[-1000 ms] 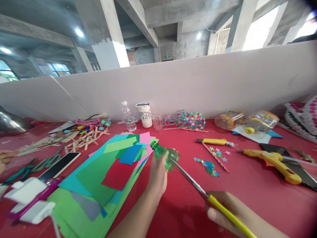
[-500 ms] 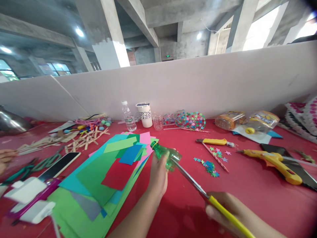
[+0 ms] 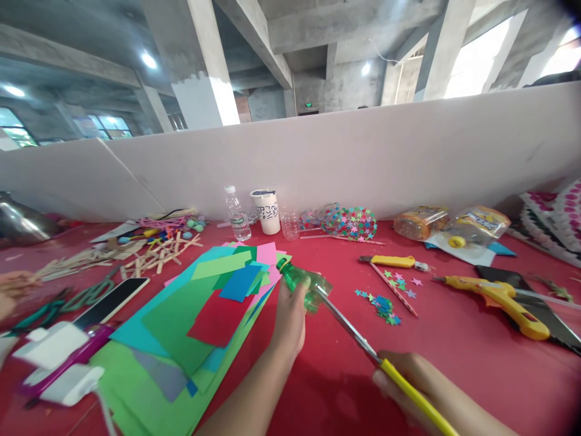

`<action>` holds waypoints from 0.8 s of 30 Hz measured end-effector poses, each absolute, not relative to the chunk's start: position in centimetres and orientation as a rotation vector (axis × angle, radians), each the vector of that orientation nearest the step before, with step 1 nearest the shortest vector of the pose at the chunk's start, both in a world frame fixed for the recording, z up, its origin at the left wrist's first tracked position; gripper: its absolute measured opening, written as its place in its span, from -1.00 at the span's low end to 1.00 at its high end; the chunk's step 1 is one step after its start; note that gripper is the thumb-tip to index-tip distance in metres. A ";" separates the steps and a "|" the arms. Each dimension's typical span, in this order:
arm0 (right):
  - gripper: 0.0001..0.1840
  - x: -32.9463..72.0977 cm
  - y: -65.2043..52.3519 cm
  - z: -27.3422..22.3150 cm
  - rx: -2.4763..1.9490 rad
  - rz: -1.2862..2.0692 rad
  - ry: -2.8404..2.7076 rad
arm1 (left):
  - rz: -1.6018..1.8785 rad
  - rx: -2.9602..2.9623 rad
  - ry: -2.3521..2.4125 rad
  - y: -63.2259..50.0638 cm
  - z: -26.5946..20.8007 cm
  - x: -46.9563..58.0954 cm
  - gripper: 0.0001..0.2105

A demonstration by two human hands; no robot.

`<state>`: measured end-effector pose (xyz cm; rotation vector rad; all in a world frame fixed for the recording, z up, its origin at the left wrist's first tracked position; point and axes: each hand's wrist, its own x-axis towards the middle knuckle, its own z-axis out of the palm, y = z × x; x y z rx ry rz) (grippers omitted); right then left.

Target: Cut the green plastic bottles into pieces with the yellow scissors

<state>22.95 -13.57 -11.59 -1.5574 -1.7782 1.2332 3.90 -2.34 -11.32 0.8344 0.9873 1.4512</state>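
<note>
My left hand (image 3: 293, 315) is closed round a green plastic bottle top (image 3: 297, 277), a cut-off piece with its neck and cap tilted to the upper left. My right hand (image 3: 408, 378) grips yellow-handled scissors (image 3: 347, 327), whose long metal blades reach up to the bottle piece. The blade tips meet its wide lower edge near my left thumb. Whether the blades are parted there is hard to make out. To the left of my left hand lies a stack of coloured paper (image 3: 181, 321). Small star sequins (image 3: 385, 307) are scattered right of the bottle piece.
A yellow utility knife (image 3: 394, 261) and a yellow glue gun (image 3: 499, 297) lie to the right. At the back stand a water bottle (image 3: 236, 218) and a white cup (image 3: 267, 212). Left are a phone (image 3: 111, 303), craft sticks (image 3: 161, 254) and another person's hand (image 3: 16, 287).
Hardly anything differs. The scissors and my right hand have shifted very slightly, while my left hand keeps hold of the bottle top in the same place.
</note>
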 end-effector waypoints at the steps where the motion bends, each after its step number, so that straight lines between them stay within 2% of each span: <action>1: -0.24 22.9 -13.6 -11.6 -1.550 1.235 -1.774 | 1.456 0.837 0.985 -2.3 -11.3 3.9 -0.72; 15: -0.33 22.6 -13.2 -11.4 -1.483 1.233 -1.739 | 1.475 0.873 0.998 -2.2 -11.7 3.8 -0.67; 20: -0.45 22.7 -12.5 -10.8 -1.414 1.335 -1.823 | 1.472 0.883 1.019 -2.2 -11.7 3.7 -0.67; 24: -0.36 22.6 -12.9 -10.3 -1.397 1.313 -1.759 | 1.471 0.897 1.045 -2.3 -11.5 3.4 -0.67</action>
